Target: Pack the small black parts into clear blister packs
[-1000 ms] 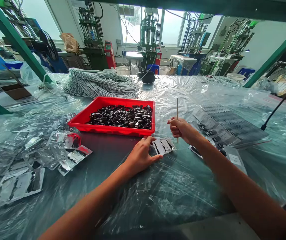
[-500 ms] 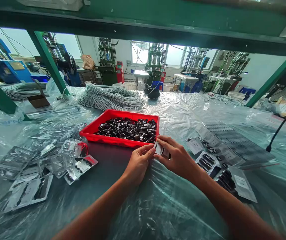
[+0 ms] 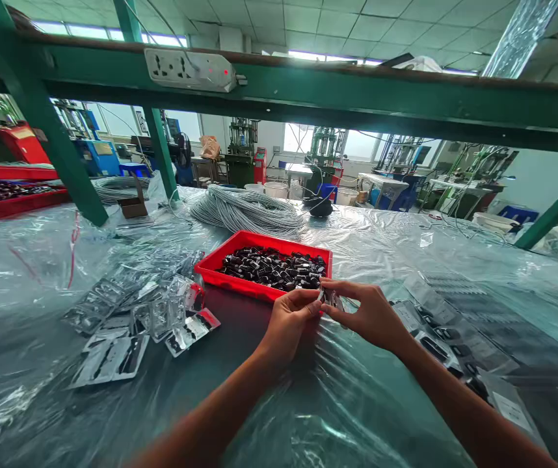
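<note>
Bright windows, perhaps moulding machines, green frame.

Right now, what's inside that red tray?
A heap of black parts fills the red tray, covering its floor. The left hand and right hand, pinching a packet, hide its near corner.

I am in a factory workshop: green machines line the windows, while grey cable coils and a red parts tray sit on my plastic-covered bench.
</note>
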The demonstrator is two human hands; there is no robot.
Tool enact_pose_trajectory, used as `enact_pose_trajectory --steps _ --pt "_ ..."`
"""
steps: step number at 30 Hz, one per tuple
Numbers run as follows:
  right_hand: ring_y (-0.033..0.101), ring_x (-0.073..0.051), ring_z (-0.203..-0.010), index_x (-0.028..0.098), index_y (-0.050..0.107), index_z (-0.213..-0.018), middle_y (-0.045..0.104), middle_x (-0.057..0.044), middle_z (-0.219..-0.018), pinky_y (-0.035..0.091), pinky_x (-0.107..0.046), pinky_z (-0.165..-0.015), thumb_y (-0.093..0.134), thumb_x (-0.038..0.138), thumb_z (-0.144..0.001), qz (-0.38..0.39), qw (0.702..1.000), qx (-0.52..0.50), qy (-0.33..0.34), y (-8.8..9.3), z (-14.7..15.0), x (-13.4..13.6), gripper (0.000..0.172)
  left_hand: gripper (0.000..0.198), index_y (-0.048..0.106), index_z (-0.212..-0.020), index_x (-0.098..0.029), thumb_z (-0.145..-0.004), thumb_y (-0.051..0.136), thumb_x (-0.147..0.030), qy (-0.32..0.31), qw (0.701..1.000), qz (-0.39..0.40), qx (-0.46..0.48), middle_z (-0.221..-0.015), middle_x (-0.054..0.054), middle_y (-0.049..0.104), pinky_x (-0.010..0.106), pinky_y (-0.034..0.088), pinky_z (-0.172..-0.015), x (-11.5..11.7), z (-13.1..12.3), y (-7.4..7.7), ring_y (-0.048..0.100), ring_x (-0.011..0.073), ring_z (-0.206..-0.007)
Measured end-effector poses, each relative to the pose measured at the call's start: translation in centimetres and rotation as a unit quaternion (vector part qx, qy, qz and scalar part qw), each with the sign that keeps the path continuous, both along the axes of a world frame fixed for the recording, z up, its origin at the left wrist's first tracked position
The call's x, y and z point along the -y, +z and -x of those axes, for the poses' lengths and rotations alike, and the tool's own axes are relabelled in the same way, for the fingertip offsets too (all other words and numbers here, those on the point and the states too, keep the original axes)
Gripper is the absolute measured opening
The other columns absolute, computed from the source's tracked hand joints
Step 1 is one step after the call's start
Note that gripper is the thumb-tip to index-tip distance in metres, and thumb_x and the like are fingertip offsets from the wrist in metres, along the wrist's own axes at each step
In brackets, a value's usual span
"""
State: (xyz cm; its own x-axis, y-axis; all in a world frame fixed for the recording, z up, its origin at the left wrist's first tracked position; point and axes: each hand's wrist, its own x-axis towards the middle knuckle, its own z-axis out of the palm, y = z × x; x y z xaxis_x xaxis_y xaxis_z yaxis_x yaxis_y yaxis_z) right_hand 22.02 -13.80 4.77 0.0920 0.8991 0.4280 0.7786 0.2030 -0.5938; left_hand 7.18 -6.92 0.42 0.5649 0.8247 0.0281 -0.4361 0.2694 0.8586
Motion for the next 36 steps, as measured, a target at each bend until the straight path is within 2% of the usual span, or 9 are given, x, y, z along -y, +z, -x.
enact_pose_trajectory --steps 4,8,12,14,17,20,25,31,36 --pt "0.073 -0.032 -0.098 0.025 0.079 -0.099 0.076 -0.006 -0.109 0.056 -0.045 -0.090 0.065 0.029 -0.080 -0.045 0.996 0.064 0.037 1.6 0.3 -3.3 0.024 0.032 0.075 -0.088 -0.015 -0.064 0.086 -0.033 0.070 0.997 -0.032 0.004 -0.084 0.005 0.073 0.028 0.049 -0.076 -1.2 0.5 0.5 0.065 0.0148 -0.076" --pt "0.073 -0.026 -0.074 0.023 0.079 -0.098 0.078 -0.006 -0.082 0.056 -0.039 -0.072 0.054 0.032 -0.085 -0.056 0.998 0.028 -0.014 1.9 -0.8 -8.2 0.029 0.026 0.074 -0.085 -0.013 -0.065 0.082 -0.028 0.161 0.986 -0.019 -0.025 -0.081 0.006 0.071 0.028 0.047 -0.074 -3.0 0.9 0.0 0.062 0.0141 -0.073" --pt "0.071 -0.033 -0.096 0.018 0.070 -0.120 0.074 -0.015 -0.109 0.056 -0.045 -0.081 0.059 0.043 -0.083 -0.083 0.995 0.006 -0.052 0.2 -1.7 -11.7 0.046 0.024 0.071 -0.083 -0.013 -0.065 0.081 -0.024 0.210 0.977 0.022 0.004 -0.079 0.005 0.068 0.028 0.046 -0.071 -4.8 1.5 -0.3 0.060 0.0129 -0.070" --pt "0.065 -0.034 -0.110 0.020 0.067 -0.124 0.066 -0.015 -0.126 0.054 -0.047 -0.092 0.065 0.047 -0.081 -0.107 0.992 0.060 0.018 -0.9 -1.4 -11.7 0.050 0.025 0.069 -0.083 -0.012 -0.063 0.081 -0.021 0.219 0.974 0.049 0.038 -0.080 0.005 0.067 0.027 0.047 -0.072 -5.4 1.8 -0.1 0.061 0.0124 -0.072" --pt "0.066 -0.030 -0.106 0.025 0.062 -0.129 0.060 -0.013 -0.131 0.057 -0.043 -0.088 0.068 0.045 -0.082 -0.105 0.979 0.131 0.114 -2.0 -0.2 -10.5 0.051 0.027 0.067 -0.084 -0.012 -0.062 0.082 -0.018 0.199 0.974 0.070 0.087 -0.081 0.004 0.067 0.027 0.049 -0.077 -6.0 2.1 0.3 0.063 0.0120 -0.075" --pt "0.067 -0.028 -0.095 0.024 0.059 -0.132 0.058 -0.014 -0.126 0.058 -0.041 -0.077 0.065 0.030 -0.086 -0.119 0.972 0.170 0.106 -2.2 0.8 -9.6 0.047 0.031 0.066 -0.085 -0.012 -0.064 0.085 -0.023 0.161 0.979 0.065 0.109 -0.082 0.003 0.067 0.028 0.049 -0.080 -6.0 2.2 0.4 0.063 0.0113 -0.074" --pt "0.062 -0.030 -0.107 0.019 0.057 -0.128 0.059 -0.015 -0.126 0.056 -0.045 -0.086 0.068 0.017 -0.086 -0.176 0.955 0.210 0.116 -1.3 1.3 -9.1 0.044 0.036 0.070 -0.096 -0.013 -0.070 0.084 -0.034 0.072 0.994 -0.029 0.082 -0.094 0.005 0.070 0.030 0.049 -0.087 -5.7 2.2 0.5 0.065 0.0165 -0.091" --pt "0.057 -0.032 -0.120 0.016 0.059 -0.124 0.064 -0.014 -0.129 0.050 -0.051 -0.100 0.074 0.018 -0.082 -0.206 0.939 0.253 0.107 -0.9 1.8 -8.8 0.045 0.036 0.073 -0.094 -0.015 -0.064 0.088 -0.025 0.101 0.992 -0.040 0.058 -0.093 0.004 0.073 0.031 0.048 -0.090 -6.4 2.4 0.2 0.067 0.0192 -0.096" --pt "0.057 -0.032 -0.126 0.012 0.058 -0.127 0.060 -0.018 -0.137 0.047 -0.050 -0.106 0.077 0.029 -0.082 -0.211 0.951 0.196 0.109 -1.9 2.4 -9.3 0.052 0.036 0.075 -0.089 -0.017 -0.058 0.090 -0.026 0.124 0.991 -0.028 0.049 -0.087 0.003 0.074 0.030 0.049 -0.088 -6.8 2.7 0.0 0.068 0.0185 -0.091"
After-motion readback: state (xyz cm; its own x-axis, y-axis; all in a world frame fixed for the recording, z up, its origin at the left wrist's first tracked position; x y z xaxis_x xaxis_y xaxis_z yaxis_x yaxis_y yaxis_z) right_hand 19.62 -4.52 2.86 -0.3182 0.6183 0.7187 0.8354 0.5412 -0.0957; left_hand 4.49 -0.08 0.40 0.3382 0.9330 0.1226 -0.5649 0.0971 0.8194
